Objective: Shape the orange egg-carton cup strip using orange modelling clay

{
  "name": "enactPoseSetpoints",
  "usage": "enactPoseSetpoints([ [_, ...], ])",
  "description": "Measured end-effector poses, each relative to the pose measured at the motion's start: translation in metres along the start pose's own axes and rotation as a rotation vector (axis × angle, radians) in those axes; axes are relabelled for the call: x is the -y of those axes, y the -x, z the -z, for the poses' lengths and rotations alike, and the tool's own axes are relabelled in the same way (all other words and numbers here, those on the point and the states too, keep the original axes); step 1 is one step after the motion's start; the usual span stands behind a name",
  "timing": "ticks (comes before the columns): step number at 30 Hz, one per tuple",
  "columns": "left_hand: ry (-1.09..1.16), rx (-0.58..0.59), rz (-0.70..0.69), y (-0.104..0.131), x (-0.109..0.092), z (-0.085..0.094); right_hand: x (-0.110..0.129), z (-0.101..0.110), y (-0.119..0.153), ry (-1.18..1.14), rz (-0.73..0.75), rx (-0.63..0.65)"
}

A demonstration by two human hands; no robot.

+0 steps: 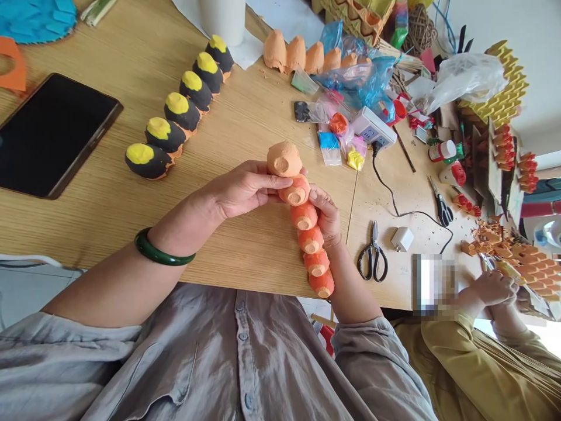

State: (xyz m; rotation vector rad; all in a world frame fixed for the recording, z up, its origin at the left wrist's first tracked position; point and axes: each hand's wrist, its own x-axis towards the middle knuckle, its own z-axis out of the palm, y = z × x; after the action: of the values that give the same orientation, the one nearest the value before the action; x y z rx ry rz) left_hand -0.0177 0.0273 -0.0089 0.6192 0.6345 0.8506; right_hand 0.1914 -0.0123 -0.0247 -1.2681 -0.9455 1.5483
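Observation:
A strip of egg-carton cups (310, 238) runs down between my hands over the table edge. Its top cup is plain pale orange; the lower ones carry red-orange clay around bare tips. My left hand (249, 190) pinches the strip near its upper end, thumb on the second cup. From the right side, my right hand (325, 213) holds the same strip with bent fingers by the second and third cups. A row of black cups with yellow tops (184, 110) lies on the table to the left.
A tablet (55, 134) lies at the left. Beyond my hands are clay packets (328, 146), a power strip (374, 127) and plain cups (296, 55). Black scissors (372, 257) and a white adapter (402, 238) lie right. Another person's hands (495, 289) are at far right.

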Motion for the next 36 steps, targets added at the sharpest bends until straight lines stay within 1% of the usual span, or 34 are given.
enactPoseSetpoints([
  [4,-0.003,-0.02,-0.015,0.003,-0.003,-0.009,0.002,0.001,0.001,-0.02,0.026,-0.004],
  [8,-0.012,-0.039,-0.046,0.005,-0.004,-0.016,0.003,-0.005,0.006,-0.021,0.108,-0.011],
  [10,-0.001,-0.096,-0.056,0.005,-0.002,-0.019,0.003,-0.009,0.009,0.009,0.169,0.007],
  [12,0.029,-0.181,-0.049,0.004,0.0,-0.021,0.003,-0.013,0.011,0.07,0.229,0.051],
  [14,0.054,-0.24,-0.034,0.003,0.002,-0.022,0.003,-0.016,0.013,0.129,0.262,0.084],
  [16,0.061,-0.249,-0.032,0.002,0.001,-0.021,0.002,-0.018,0.014,0.147,0.255,0.075],
  [19,0.059,-0.226,-0.033,0.003,-0.004,-0.022,0.001,-0.019,0.014,0.13,0.216,0.021],
  [22,0.064,-0.215,-0.038,0.004,-0.007,-0.023,0.0,-0.018,0.014,0.133,0.208,-0.009],
  [26,0.067,-0.221,-0.066,0.004,-0.006,-0.025,-0.001,-0.017,0.012,0.124,0.196,-0.028],
  [31,0.056,-0.216,-0.081,0.004,-0.004,-0.025,0.0,-0.018,0.012,0.087,0.205,-0.009],
  [36,0.087,-0.221,-0.101,0.005,-0.003,-0.027,0.003,-0.018,0.012,0.046,0.124,-0.093],
])
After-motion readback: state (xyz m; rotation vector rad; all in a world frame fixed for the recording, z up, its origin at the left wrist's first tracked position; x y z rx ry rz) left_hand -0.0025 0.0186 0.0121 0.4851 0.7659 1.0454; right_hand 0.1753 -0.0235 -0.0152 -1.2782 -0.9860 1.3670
